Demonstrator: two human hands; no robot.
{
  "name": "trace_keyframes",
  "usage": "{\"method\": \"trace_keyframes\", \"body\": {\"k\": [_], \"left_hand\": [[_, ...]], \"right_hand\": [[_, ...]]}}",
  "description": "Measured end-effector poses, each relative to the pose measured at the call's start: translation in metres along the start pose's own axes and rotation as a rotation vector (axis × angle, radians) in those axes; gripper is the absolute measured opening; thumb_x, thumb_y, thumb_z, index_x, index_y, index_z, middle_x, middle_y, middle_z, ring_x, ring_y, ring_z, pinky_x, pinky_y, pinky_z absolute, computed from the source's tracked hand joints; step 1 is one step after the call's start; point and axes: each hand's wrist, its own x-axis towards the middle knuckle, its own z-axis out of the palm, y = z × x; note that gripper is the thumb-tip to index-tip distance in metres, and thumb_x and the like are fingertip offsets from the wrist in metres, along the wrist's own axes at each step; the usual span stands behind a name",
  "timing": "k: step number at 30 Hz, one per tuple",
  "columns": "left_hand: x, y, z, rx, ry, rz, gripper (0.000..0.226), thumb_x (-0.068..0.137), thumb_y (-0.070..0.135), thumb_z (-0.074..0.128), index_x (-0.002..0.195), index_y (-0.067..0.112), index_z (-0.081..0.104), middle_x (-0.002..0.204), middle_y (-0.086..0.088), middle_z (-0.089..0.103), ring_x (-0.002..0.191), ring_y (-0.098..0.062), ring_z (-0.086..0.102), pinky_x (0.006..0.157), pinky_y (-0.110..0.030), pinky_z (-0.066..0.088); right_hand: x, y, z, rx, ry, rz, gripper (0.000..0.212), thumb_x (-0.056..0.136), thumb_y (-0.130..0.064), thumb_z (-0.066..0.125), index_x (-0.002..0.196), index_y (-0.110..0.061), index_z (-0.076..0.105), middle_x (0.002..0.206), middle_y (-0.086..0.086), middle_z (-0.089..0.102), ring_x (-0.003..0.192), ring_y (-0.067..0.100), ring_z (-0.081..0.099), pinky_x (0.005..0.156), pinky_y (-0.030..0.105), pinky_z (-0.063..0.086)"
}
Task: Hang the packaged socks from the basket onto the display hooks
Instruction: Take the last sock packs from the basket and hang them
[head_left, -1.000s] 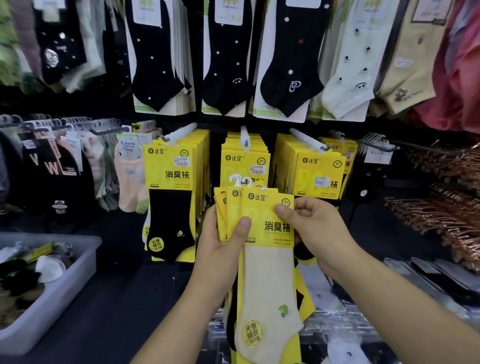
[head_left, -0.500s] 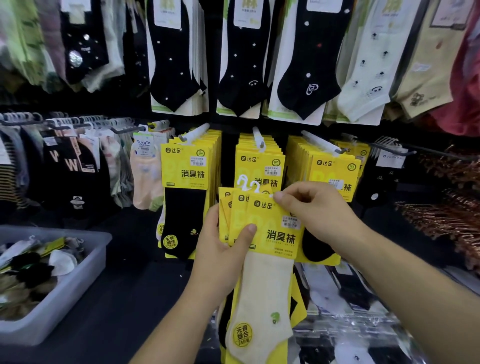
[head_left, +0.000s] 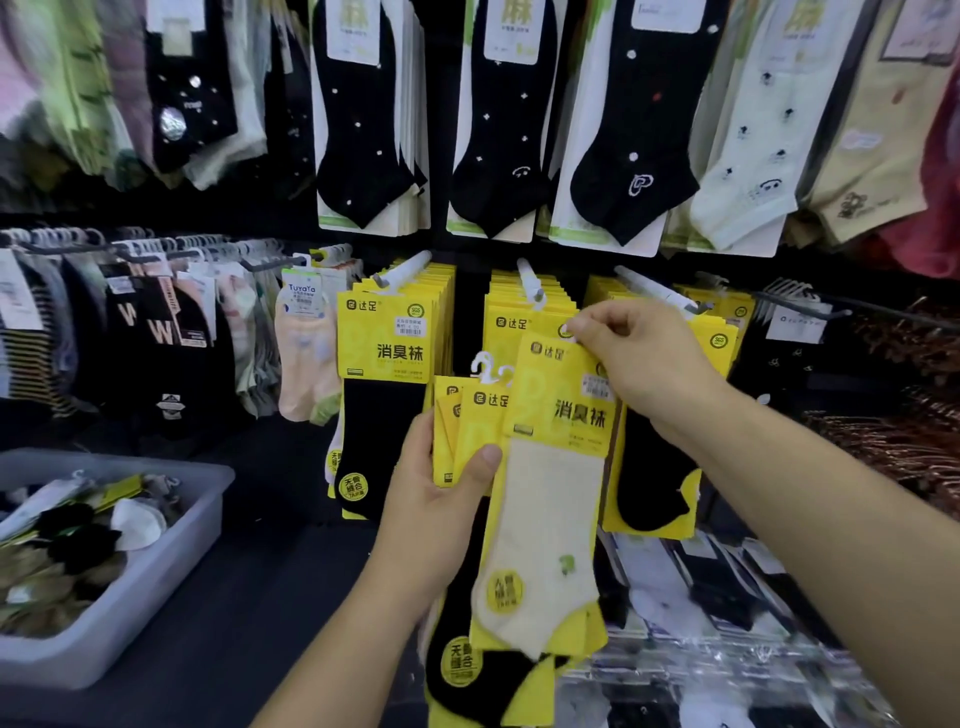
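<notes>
While hands hold sock pks, full hooks behind, basket lwr-left

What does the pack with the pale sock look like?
The pale sock pack has a yellow card header with black writing, a cream ankle sock with a green mark, and a yellow sticker near the bottom. The right hand pinches its top corner; it hangs in front of the packs the left hand holds.

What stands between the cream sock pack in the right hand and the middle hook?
Nothing visible does. The right hand pinches the cream sock pack at its top, below the middle hook, whose tip is bare.
</notes>
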Motion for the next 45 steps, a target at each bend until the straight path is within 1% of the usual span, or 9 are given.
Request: {"method": "trace_keyframes", "body": {"k": [5, 9, 12, 16, 21, 29, 32, 37, 45], "left_hand": [[0.005, -0.005, -0.018, 0.133, 0.046, -0.012, 0.036, 0.099, 0.022, 0.073, 0.125, 0.043, 0.060, 0.117, 0.019, 0.076, 0.109, -0.001, 0.072, 0.092, -0.031, 0.056], [0.009, -0.004, -0.033, 0.143, 0.072, -0.035, 0.036, 0.099, 0.024, 0.072, 0.128, 0.040, 0.060, 0.117, 0.017, 0.077, 0.110, -0.007, 0.073, 0.100, -0.043, 0.057], [0.009, -0.004, -0.040, 0.158, 0.056, -0.034, 0.035, 0.100, 0.022, 0.072, 0.126, 0.041, 0.061, 0.115, 0.018, 0.078, 0.107, -0.005, 0.075, 0.093, -0.039, 0.061], [0.008, -0.002, -0.050, 0.148, 0.044, -0.030, 0.035, 0.101, 0.016, 0.071, 0.125, 0.040, 0.062, 0.115, 0.018, 0.078, 0.105, -0.005, 0.076, 0.086, -0.030, 0.063], [0.006, 0.001, -0.063, 0.124, 0.058, -0.021, 0.034, 0.099, 0.013, 0.071, 0.124, 0.036, 0.063, 0.116, 0.012, 0.079, 0.105, -0.009, 0.077, 0.083, -0.027, 0.064], [0.000, 0.006, -0.063, 0.044, 0.027, -0.030, 0.031, 0.098, 0.015, 0.070, 0.125, 0.030, 0.064, 0.118, 0.004, 0.079, 0.106, -0.016, 0.078, 0.082, -0.025, 0.063], [-0.001, 0.005, -0.058, 0.016, 0.015, -0.046, 0.032, 0.099, 0.016, 0.070, 0.126, 0.031, 0.063, 0.116, 0.006, 0.080, 0.105, -0.016, 0.078, 0.080, -0.025, 0.063], [-0.001, 0.004, -0.044, -0.023, -0.003, -0.058, 0.036, 0.098, 0.020, 0.072, 0.130, 0.031, 0.061, 0.119, 0.003, 0.079, 0.108, -0.021, 0.078, 0.090, -0.042, 0.064], [0.000, 0.002, -0.030, -0.173, 0.009, -0.085, 0.038, 0.085, 0.044, 0.072, 0.121, 0.035, 0.069, 0.121, 0.003, 0.079, 0.112, -0.018, 0.076, 0.092, -0.039, 0.059]], "right_hand": [[0.029, -0.014, 0.006, -0.030, 0.082, -0.107, 0.020, 0.093, -0.026, 0.071, 0.074, -0.030, 0.074, 0.066, -0.019, 0.068, 0.061, -0.007, 0.060, 0.053, 0.011, 0.044], [0.039, -0.015, 0.018, -0.103, 0.111, -0.144, 0.018, 0.096, -0.022, 0.066, 0.080, -0.023, 0.073, 0.076, -0.010, 0.067, 0.064, -0.002, 0.058, 0.060, 0.014, 0.043], [0.037, -0.016, 0.025, -0.159, 0.088, -0.190, 0.020, 0.099, -0.020, 0.061, 0.085, -0.017, 0.075, 0.076, -0.005, 0.067, 0.056, -0.001, 0.057, 0.052, 0.015, 0.043], [0.027, -0.011, 0.030, -0.249, 0.088, -0.225, 0.024, 0.100, -0.013, 0.052, 0.106, -0.020, 0.074, 0.093, -0.007, 0.066, 0.079, 0.014, 0.063, 0.078, 0.038, 0.056], [0.019, -0.002, 0.032, -0.451, 0.139, -0.302, 0.026, 0.092, -0.033, 0.069, 0.117, -0.028, 0.071, 0.105, -0.005, 0.063, 0.111, 0.023, 0.055, 0.104, 0.048, 0.039], [0.019, 0.004, 0.043, -0.565, 0.272, -0.277, 0.037, 0.090, -0.035, 0.071, 0.125, -0.024, 0.064, 0.116, 0.002, 0.056, 0.117, 0.025, 0.047, 0.099, 0.036, 0.030], [0.001, 0.004, 0.043, -0.460, 0.354, -0.301, 0.021, 0.093, -0.035, 0.067, 0.105, -0.019, 0.061, 0.104, -0.002, 0.056, 0.106, 0.021, 0.050, 0.090, 0.032, 0.036], [-0.041, 0.010, 0.054, -0.074, -0.097, -0.032, 0.040, 0.085, -0.059, 0.068, 0.074, -0.022, 0.063, 0.065, -0.008, 0.058, 0.057, 0.000, 0.050, 0.054, 0.017, 0.039], [-0.049, 0.024, 0.043, 0.214, -0.218, 0.162, 0.024, 0.089, -0.037, 0.073, 0.090, -0.013, 0.073, 0.084, 0.011, 0.076, 0.069, 0.010, 0.066, 0.054, 0.020, 0.048]]}}
